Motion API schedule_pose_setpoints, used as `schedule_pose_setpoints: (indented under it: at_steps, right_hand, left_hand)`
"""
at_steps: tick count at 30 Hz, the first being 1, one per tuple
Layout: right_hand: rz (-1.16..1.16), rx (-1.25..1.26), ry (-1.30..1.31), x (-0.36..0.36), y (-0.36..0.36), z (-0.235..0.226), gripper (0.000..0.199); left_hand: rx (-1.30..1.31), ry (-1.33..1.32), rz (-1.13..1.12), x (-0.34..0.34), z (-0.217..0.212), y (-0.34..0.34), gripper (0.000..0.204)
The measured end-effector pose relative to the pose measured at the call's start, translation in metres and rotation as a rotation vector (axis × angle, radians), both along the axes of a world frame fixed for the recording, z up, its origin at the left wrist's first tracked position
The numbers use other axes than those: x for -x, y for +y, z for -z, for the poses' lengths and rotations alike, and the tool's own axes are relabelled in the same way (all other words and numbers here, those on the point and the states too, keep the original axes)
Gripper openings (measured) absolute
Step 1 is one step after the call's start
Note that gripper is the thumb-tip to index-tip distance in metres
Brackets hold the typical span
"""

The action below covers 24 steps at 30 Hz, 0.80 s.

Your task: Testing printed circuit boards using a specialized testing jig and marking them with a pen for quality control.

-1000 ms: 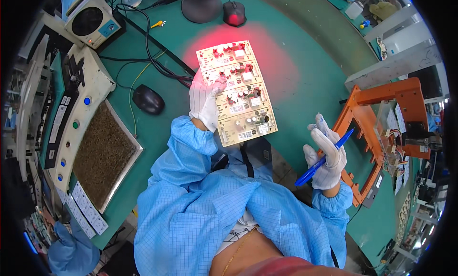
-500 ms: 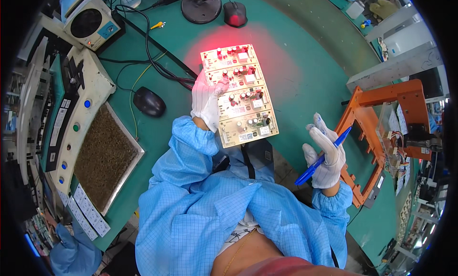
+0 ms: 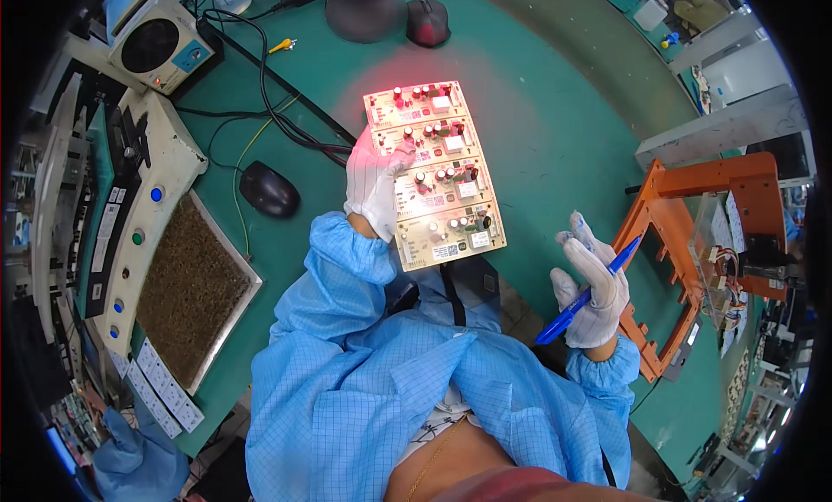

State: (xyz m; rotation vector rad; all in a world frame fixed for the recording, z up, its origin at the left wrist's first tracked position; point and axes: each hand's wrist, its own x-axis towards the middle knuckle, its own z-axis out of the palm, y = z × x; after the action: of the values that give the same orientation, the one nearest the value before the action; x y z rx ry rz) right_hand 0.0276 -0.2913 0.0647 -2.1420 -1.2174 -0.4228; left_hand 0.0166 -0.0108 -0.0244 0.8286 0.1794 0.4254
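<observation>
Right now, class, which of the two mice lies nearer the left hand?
The left mouse, level with the left hand; the far mouse sits beyond the circuit boards, beside the round black base.

Head-worn view (wide fisheye) looks down on green bench (image 3: 555, 146), near.

The board (image 3: 423, 233) has a smooth, pale laminate face, its components mixing matt plastic blocks and shinier cans. The pen (image 3: 566, 318) is glossy blue plastic. Soft white cloth makes the gloves (image 3: 596, 304); thin, creased woven fabric, the smock (image 3: 347, 433). The bench (image 3: 555, 138) looks smooth and nearly matt, the mouse (image 3: 269, 190) black plastic with a soft sheen, the brown pad (image 3: 195, 294) rough and grainy, its rim (image 3: 227, 335) shiny metal.
</observation>
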Motion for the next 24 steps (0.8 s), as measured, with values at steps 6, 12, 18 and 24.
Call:
schedule_pose_setpoints:
  at_steps: [6, 12, 18, 24]
  right_hand:
    - [-0.012, -0.013, 0.022, -0.001, 0.002, 0.000, 0.031]
    - [-0.008, -0.015, 0.019, 0.000, 0.005, -0.001, 0.031]
    - [0.007, -0.005, 0.029, 0.000, 0.010, 0.003, 0.032]
    - [-0.021, -0.012, 0.029, -0.002, 0.019, 0.000, 0.032]
  left_hand:
    - [-0.039, 0.005, 0.003, -0.002, -0.008, 0.001, 0.040]
    - [-0.857, 0.052, -0.291, -0.007, -0.022, 0.020, 0.028]
    - [-0.331, 0.056, -0.240, -0.010, -0.038, 0.009, 0.030]
    - [-0.382, 0.028, -0.197, -0.039, -0.014, 0.043, 0.035]
